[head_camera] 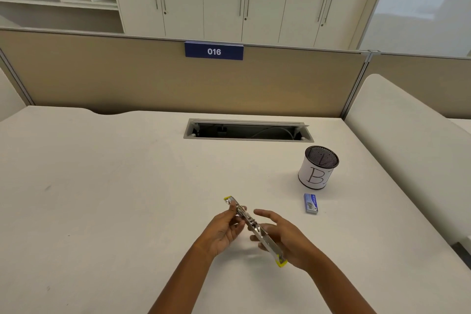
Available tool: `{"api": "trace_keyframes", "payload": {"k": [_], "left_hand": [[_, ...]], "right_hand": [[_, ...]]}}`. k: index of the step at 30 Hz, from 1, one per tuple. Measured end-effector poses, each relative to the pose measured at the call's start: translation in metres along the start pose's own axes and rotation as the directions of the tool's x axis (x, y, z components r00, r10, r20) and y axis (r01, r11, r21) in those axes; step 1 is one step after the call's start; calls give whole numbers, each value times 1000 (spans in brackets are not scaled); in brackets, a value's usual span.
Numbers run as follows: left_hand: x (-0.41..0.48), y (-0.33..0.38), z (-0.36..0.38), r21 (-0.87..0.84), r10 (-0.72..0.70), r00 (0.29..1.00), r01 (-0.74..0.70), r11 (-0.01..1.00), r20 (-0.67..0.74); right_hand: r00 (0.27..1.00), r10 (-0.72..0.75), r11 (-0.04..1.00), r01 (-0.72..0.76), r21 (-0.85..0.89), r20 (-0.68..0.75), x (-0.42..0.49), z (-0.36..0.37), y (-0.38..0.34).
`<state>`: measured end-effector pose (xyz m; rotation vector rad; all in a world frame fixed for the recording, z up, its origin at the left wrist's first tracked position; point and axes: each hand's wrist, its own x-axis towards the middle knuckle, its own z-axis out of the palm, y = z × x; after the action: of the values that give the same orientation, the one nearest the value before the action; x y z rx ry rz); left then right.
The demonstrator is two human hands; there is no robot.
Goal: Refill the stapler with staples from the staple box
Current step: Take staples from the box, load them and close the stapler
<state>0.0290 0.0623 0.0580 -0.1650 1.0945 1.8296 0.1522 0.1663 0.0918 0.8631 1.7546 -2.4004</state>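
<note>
- The stapler [252, 224] is partly covered by fingers where the hands meet it. Whether any staples sit in its channel cannot be made out.
- The right hand's [286, 238] thumb is not clearly visible. The print on the staple box [311, 203] is too small to read.
- Both forearms are cut off at the bottom edge. The mesh cup's [318, 167] label shows a handwritten "B" and part of another mark that wraps out of sight.
- Count: one stapler, one staple box, one mesh cup, two hands, one blue plate [214, 51] reading "016".
- The stapler is swung open into one long, thin line. It has a silver metal middle with a yellow tip at each end, and runs diagonally from far-left to near-right.
- It is held above the table [102, 199], near the front centre, between the two hands.
- The left hand [224, 229] grips the far half, thumb on top and fingers curled beneath.
- The right hand lies under the near half with fingers loosely extended and spread, not wrapped round it.
- The staple box is small, blue and closed. It lies flat on the table to the right of the hands, just in front of the mesh cup and apart from both.
- A grey cable hatch [248, 130] is set into the table further back.
</note>
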Motion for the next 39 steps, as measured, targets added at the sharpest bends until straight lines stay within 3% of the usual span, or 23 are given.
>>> {"api": "trace_keyframes", "payload": {"k": [2, 6, 10, 13, 18, 21, 25, 30, 36, 39], "left_hand": [[2, 5, -4, -42, 22, 999, -23, 999, -32], [3, 5, -4, -32, 42, 998, -43, 999, -44], [-1, -4, 4, 128, 63, 998, -65, 990, 21], [-5, -7, 10, 278, 83, 992, -107, 955, 98], [-10, -7, 14, 493, 76, 981, -156, 856, 179], [-12, -12, 21, 610, 34, 977, -157, 777, 209], [-15, -12, 22, 591, -3, 973, -139, 795, 232], [-14, -13, 19, 591, -79, 921, -178, 787, 382], [-10, -11, 16, 684, 7, 923, -289, 670, 384], [-8, -9, 16, 812, 45, 932, -337, 476, 360]], "right_hand": [[997, -44, 985, 53, -167, 62, -9, -7, 3], [973, -208, 935, 227, -271, 97, -17, -5, 3], [923, -385, 864, 360, -351, 1, -12, 12, -2], [903, -429, 847, 394, -357, -21, -5, 20, -6], [907, -401, 847, 313, -430, -130, 9, 25, -9], [945, -285, 899, 206, -387, -160, 14, 29, -11], [953, -230, 915, 143, -377, -196, 16, 26, -9], [982, -119, 955, 72, -289, -147, 20, 21, -9], [997, -80, 992, 78, -95, -14, 20, 9, -12], [982, -184, 972, 175, -157, -45, 21, 4, -12]]}}
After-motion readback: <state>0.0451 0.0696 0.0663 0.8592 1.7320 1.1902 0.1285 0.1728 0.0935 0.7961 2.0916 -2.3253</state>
